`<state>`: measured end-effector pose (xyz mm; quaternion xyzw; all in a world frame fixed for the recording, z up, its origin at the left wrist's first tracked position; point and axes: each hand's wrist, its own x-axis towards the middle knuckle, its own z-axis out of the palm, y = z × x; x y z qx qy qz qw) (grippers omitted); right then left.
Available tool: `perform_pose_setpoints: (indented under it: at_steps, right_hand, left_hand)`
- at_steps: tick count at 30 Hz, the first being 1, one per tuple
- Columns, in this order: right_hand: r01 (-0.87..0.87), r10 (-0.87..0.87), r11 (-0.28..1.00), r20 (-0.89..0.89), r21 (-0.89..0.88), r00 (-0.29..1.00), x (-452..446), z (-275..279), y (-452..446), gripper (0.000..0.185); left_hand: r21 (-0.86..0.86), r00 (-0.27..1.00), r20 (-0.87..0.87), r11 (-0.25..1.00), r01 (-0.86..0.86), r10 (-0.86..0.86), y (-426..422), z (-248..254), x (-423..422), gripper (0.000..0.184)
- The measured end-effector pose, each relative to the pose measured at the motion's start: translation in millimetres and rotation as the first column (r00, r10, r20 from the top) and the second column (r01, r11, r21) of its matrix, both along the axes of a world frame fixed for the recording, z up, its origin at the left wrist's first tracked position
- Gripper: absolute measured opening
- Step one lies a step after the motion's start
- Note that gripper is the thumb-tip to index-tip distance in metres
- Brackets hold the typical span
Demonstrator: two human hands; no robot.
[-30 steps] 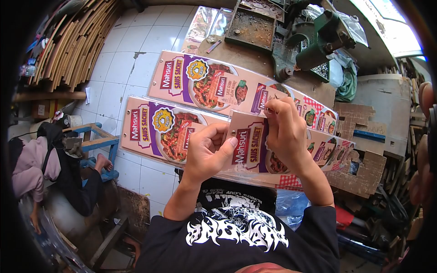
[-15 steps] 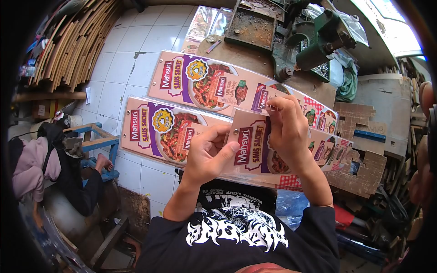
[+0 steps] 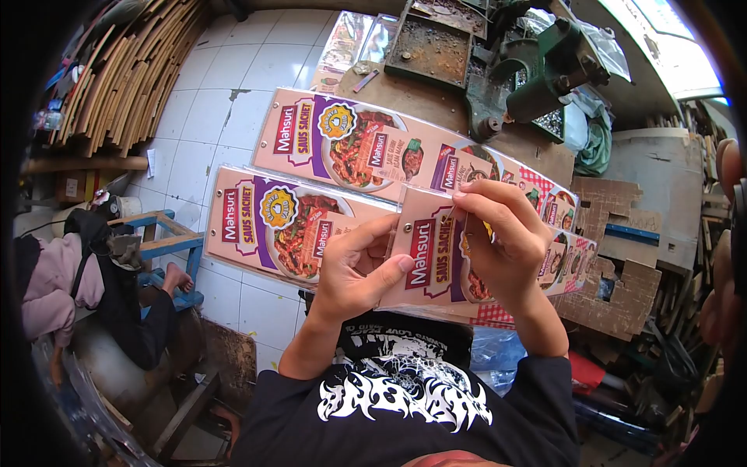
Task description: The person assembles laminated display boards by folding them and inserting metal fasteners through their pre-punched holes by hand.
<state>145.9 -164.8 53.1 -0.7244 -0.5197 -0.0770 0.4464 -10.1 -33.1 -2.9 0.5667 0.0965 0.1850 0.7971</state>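
My left hand [image 3: 359, 265] is closed on the left end of a long printed card [image 3: 420, 253] in clear plastic, thumb on top near a metal eyelet. Over the same card, my right hand [image 3: 506, 233] has thumb and index finger pinched at its upper edge; whatever is between the fingertips is too small to name. Beneath lies a similar pink and purple card stack [image 3: 233, 222], its left part showing beside my left hand. Farther up, another stack [image 3: 292, 128] lies slanted across the wooden table [image 3: 436, 101].
A green metal press [image 3: 545, 74] and a tray of small metal parts [image 3: 428, 50] stand at the table's back. Cut boards [image 3: 630, 288] lie right. Wooden strips [image 3: 132, 78] are piled upper left. Another person's leg [image 3: 152, 311] shows by a blue frame [image 3: 167, 233].
The held card has shifted slightly right at its left end. My right hand has moved a little right and down, and its fingers have stretched out more toward the card's upper edge.
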Motion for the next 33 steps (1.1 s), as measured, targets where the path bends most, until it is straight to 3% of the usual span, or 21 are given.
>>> perform_pose_setpoints:
  at_steps: [4, 6, 12, 33]
  right_hand:
    - [-0.032, 0.032, 0.999, 0.044, 0.006, 0.999, -2, 5, 0, 0.023]
    - [-0.126, 0.129, 0.990, 0.038, -0.065, 0.991, -2, 5, -1, 0.024]
    - [-0.097, 0.103, 0.984, 0.031, -0.150, 0.994, -9, 9, -1, 0.029]
    - [-0.199, 0.210, 0.977, 0.176, -0.079, 0.962, -11, 0, -1, 0.042]
  left_hand:
    - [-0.053, 1.000, 0.011, 0.999, 0.003, -0.002, 0, 3, 0, 0.047]
    - [-0.066, 1.000, 0.006, 0.998, 0.006, -0.006, -1, 2, 0, 0.047]
    - [-0.054, 1.000, 0.020, 0.998, 0.020, -0.019, 0, 0, -1, 0.048]
    - [-0.115, 0.993, 0.092, 0.990, 0.085, -0.074, 1, 2, -3, 0.053]
